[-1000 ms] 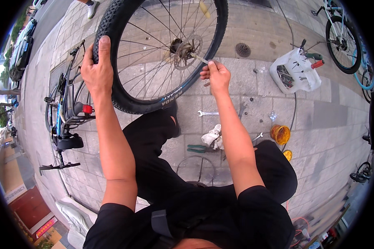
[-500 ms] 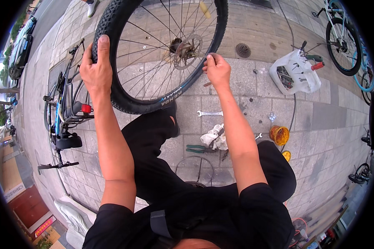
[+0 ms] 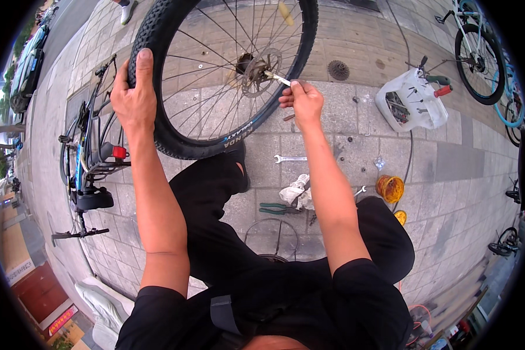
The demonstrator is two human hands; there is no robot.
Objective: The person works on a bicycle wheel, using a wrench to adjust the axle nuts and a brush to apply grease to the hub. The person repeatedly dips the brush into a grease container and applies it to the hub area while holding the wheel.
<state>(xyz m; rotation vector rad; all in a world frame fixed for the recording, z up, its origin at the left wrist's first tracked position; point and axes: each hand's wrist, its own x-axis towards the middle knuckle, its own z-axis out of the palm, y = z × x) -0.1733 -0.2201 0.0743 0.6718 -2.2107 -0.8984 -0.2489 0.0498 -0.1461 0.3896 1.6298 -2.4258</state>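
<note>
My left hand (image 3: pixel 135 99) is closed round the knobby black tyre of a bicycle wheel (image 3: pixel 168 137), thumb along the tread. The wheel stands tilted in front of me, its brake disc (image 3: pixel 254 88) and hub facing my right side. In my right hand (image 3: pixel 305 104) is a slim, light-coloured metal wrench (image 3: pixel 280 79), pinched between thumb and fingers. Its far end meets the axle at the centre of the disc. Whether it sits on a nut there is too small to tell.
On the paving lie a cassette (image 3: pixel 338 70), a wrench (image 3: pixel 290 158), green-handled pliers (image 3: pixel 277 208), a crumpled white rag (image 3: pixel 296 191) and a yellow grease tub (image 3: pixel 389 188). A cut-open white tool container (image 3: pixel 411 102) stands right. Bicycles stand left (image 3: pixel 88 157) and far right (image 3: pixel 478 58).
The wrench in my right hand now shows clearly, swung round to point up-left at the axle. My right fingers have turned and spread a little. The left hand keeps its place on the tyre.
</note>
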